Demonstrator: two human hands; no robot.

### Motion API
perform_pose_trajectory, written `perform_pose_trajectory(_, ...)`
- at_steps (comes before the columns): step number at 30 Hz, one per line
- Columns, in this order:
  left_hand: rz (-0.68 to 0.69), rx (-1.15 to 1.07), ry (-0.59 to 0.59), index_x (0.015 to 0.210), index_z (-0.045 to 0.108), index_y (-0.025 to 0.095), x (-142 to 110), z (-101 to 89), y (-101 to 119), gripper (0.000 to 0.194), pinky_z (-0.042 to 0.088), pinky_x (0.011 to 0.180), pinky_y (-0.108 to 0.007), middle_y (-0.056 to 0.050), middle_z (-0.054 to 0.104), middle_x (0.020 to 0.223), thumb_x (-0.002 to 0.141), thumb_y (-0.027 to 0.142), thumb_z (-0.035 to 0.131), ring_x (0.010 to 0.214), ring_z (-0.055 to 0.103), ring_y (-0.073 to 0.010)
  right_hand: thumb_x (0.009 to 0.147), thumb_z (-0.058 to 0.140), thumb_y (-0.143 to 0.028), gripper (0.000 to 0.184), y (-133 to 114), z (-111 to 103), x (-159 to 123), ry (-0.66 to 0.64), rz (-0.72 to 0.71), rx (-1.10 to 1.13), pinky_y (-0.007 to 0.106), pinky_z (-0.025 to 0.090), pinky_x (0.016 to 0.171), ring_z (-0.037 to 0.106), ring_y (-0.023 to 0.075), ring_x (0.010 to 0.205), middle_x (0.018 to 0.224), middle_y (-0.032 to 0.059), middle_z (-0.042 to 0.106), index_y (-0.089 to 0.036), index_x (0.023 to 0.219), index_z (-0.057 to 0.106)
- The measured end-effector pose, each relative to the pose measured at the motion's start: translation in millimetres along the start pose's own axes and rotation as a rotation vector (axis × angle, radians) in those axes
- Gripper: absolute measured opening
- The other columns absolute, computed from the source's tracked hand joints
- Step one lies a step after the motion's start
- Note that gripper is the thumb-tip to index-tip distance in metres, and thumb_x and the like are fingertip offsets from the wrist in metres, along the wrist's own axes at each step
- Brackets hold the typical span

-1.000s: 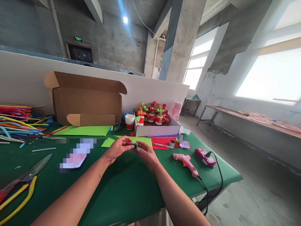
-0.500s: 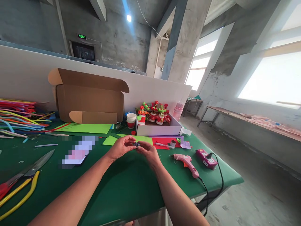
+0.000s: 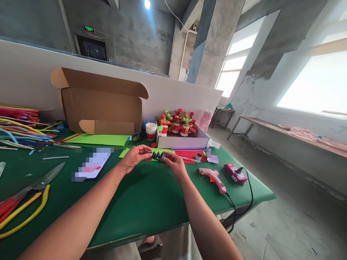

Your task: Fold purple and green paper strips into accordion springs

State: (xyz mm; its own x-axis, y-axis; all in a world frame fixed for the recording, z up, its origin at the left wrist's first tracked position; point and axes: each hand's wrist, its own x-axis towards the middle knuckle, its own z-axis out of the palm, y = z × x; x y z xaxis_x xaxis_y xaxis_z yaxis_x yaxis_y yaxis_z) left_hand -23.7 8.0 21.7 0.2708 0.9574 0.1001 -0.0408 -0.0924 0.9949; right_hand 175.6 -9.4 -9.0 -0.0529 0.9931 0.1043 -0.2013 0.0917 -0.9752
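A small dark accordion-folded paper strip is stretched between my two hands, above the green table. My left hand pinches its left end between thumb and fingers. Its right end is pinched by my right hand. Zigzag folds show in the gap between the fingertips; the ends are covered by the fingers. Just behind the hands lie a light green paper sheet and a red sheet with a small roll and a pen on it.
A pink glue gun and a purple power strip, both corded, lie at right. Scissors and a phone are at left. Behind stand a white box of paper figures, stacked cups, a cardboard box and pipe cleaners.
My hands have moved slightly apart, and the folded strip, bunched tight before, is now drawn out into visible zigzags. The view has shifted a little.
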Motion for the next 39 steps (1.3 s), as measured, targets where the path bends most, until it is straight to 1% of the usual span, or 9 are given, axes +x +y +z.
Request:
perform_pose_trajectory(6,-0.021,-0.025,0.005,0.085,0.066,0.019,-1,-1.0,0,0.049,0.054,0.079,-0.04,-0.002,0.07,0.078,0.052,0.048,0.087,0.074,0.066,-0.0197,0.057,0.083,-0.041,0.049,1,-3,1,-0.003,-0.023,-0.023,0.042,0.058,0.083,0.069,0.0263,0.098,0.101,0.0067,0.076,-0.02,0.1,0.073)
perform_pose_trajectory(10,-0.031,-0.025,-0.018,0.086,0.066,0.019,0,-0.5,-2,0.049,0.054,0.078,-0.04,-0.002,0.071,0.078,0.053,0.049,0.087,0.072,0.066,-0.0196,0.057,0.083,-0.042,0.05,2,-3,2,0.003,-0.017,-0.03,0.041,0.059,0.081,0.071,0.0259,0.094,0.099,0.006,0.076,-0.02,0.1,0.072)
perform_pose_trajectory(19,-0.022,-0.028,-0.005,0.086,0.066,0.019,1,-2.3,-4,0.05,0.055,0.079,-0.041,-0.002,0.07,0.077,0.053,0.049,0.087,0.072,0.067,-0.0197,0.058,0.082,-0.043,0.05,4,-5,4,-0.009,-0.013,-0.049,0.04,0.059,0.08,0.071,0.026,0.094,0.099,0.0049,0.076,-0.021,0.101,0.072)
perform_pose_trajectory(23,-0.022,-0.023,0.004,0.085,0.066,0.018,1,-3.0,-3,0.049,0.055,0.077,-0.039,-0.002,0.07,0.078,0.052,0.048,0.087,0.074,0.067,-0.02,0.057,0.083,-0.043,0.053,3,-3,3,-0.021,-0.001,-0.033,0.038,0.058,0.079,0.071,0.0241,0.091,0.102,0.0068,0.075,-0.02,0.102,0.071)
perform_pose_trajectory(25,-0.01,0.022,-0.005,0.086,0.066,0.019,1,-3.5,-3,0.049,0.055,0.076,-0.039,-0.003,0.07,0.08,0.053,0.049,0.086,0.076,0.067,-0.0211,0.057,0.084,-0.043,0.055,0,-3,2,-0.024,-0.006,-0.026,0.037,0.057,0.08,0.07,0.0226,0.091,0.107,0.0083,0.074,-0.02,0.105,0.071)
perform_pose_trajectory(28,0.031,0.123,-0.027,0.086,0.067,0.019,2,-4.4,-5,0.048,0.053,0.079,-0.038,-0.004,0.071,0.083,0.053,0.05,0.085,0.084,0.066,-0.0228,0.065,0.08,-0.049,0.054,-4,-4,0,0.042,-0.022,-0.013,0.035,0.057,0.08,0.068,0.0202,0.092,0.112,0.0099,0.071,-0.021,0.109,0.069)
perform_pose_trajectory(31,0.059,0.211,-0.066,0.082,0.067,0.02,4,-6.0,-8,0.044,0.051,0.083,-0.038,-0.004,0.072,0.085,0.053,0.049,0.084,0.086,0.066,-0.0233,0.07,0.073,-0.056,0.049,-4,-6,-1,0.117,-0.006,-0.028,0.032,0.058,0.076,0.067,0.0179,0.087,0.11,0.0106,0.071,-0.019,0.103,0.07)
perform_pose_trajectory(37,0.041,0.373,-0.136,0.069,0.065,0.021,8,-14.1,-13,0.039,0.047,0.071,-0.032,-0.003,0.069,0.073,0.051,0.05,0.084,0.072,0.062,-0.0212,0.07,0.072,-0.055,0.043,0,-7,0,0.137,0.034,-0.088,0.028,0.056,0.064,0.066,0.0151,0.074,0.099,0.0089,0.071,-0.018,0.09,0.07)
perform_pose_trajectory(39,0.045,0.389,-0.084,0.069,0.064,0.022,9,-18.0,-14,0.039,0.045,0.068,-0.031,-0.002,0.067,0.071,0.054,0.054,0.081,0.071,0.06,-0.0204,0.071,0.071,-0.054,0.041,0,-7,1,0.147,0.036,-0.092,0.029,0.056,0.065,0.066,0.0147,0.073,0.099,0.0086,0.071,-0.018,0.09,0.07)
